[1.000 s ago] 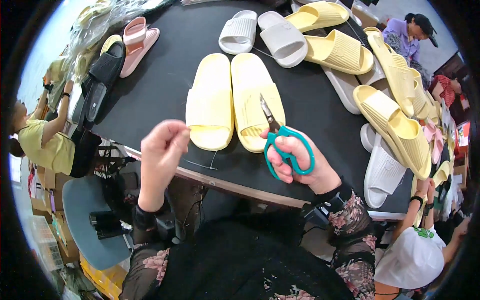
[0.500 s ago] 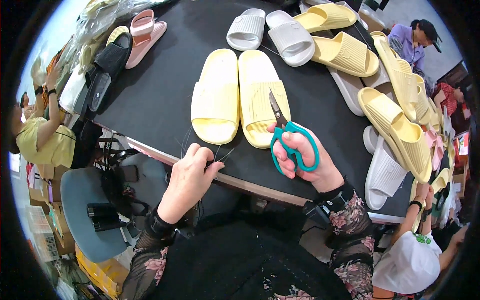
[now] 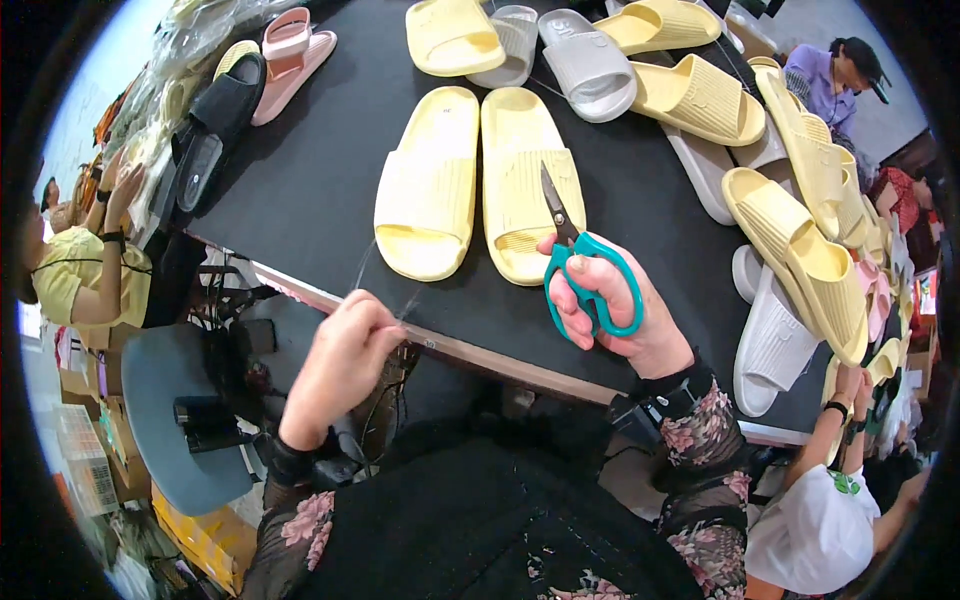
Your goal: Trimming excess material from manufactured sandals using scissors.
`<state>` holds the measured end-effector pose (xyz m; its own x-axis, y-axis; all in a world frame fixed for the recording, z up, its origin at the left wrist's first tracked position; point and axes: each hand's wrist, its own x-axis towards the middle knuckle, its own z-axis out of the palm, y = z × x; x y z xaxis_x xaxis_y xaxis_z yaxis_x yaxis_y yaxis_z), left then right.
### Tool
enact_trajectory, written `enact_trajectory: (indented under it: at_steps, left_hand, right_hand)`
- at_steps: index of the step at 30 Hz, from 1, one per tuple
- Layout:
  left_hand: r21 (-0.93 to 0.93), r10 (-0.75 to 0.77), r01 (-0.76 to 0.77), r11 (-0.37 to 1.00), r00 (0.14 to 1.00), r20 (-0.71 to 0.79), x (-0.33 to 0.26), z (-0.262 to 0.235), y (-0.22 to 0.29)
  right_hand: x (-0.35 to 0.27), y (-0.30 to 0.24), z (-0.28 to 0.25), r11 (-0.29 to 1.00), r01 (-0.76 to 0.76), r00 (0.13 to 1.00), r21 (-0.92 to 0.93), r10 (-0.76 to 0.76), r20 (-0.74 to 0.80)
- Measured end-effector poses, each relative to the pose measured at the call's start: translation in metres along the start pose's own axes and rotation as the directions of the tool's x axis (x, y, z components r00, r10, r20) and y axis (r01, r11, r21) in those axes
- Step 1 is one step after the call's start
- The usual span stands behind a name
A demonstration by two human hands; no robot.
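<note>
Two pale yellow slide sandals lie side by side on the black table, the left slide [image 3: 425, 190] and the right slide [image 3: 530, 190]. My right hand [image 3: 635, 325] grips teal-handled scissors [image 3: 612, 270], fingers through the loops. The scissor blades look closed and point away from me over the right slide's strap. Just past the table's near edge, my left hand [image 3: 345, 350] is closed in a pinch on thin, clear threads [image 3: 365, 265] that stick out between its fingers; where they end is hard to see.
Another yellow slide [image 3: 455, 38] and grey slides [image 3: 588, 65] lie beyond the pair. More yellow slides [image 3: 800, 255] and a white slide [image 3: 772, 340] crowd the right. Black slides [image 3: 215, 125] lie at far left, near a grey-blue chair [image 3: 180, 400]. Co-workers sit on both sides.
My left hand has drawn back toward me and leftward with the threads. Another yellow slide now lies at the far edge, over a grey one. The right hand and scissors barely moved.
</note>
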<state>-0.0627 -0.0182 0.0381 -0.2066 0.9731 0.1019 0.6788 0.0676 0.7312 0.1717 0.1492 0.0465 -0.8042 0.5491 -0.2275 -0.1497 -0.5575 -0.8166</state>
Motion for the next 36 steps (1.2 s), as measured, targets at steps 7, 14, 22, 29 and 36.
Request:
enact_trajectory:
  at_steps: [7, 14, 22, 29, 36]
  left_hand:
    - [-0.462, -0.402, 0.397, 0.793, 0.911, 0.092, -0.045, -0.04, -0.046]
    - [-0.506, -0.563, 0.611, 0.608, 0.782, 0.268, -0.083, -0.037, -0.1]
    - [-0.141, -0.677, 0.718, 0.682, 0.692, 0.251, -0.096, 0.01, -0.169]
    - [0.438, -0.389, 0.339, 0.832, 0.921, 0.026, -0.149, 0.045, -0.297]
    - [0.549, -0.614, 0.516, 0.657, 0.79, -0.007, -0.104, 0.014, -0.234]
  right_hand:
    - [-0.001, 0.002, -0.001, 0.999, -0.014, 1.0, -0.032, 0.015, 0.021]
    - [-0.002, 0.0, 0.0, 1.0, -0.003, 1.0, -0.007, 0.004, 0.03]
    - [-0.004, 0.0, -0.006, 1.0, 0.027, 0.999, -0.013, -0.026, 0.036]
    - [-0.003, -0.001, -0.002, 0.999, 0.029, 0.997, -0.031, -0.027, 0.066]
    - [-0.005, 0.0, -0.004, 0.998, 0.019, 0.999, -0.052, -0.017, 0.052]
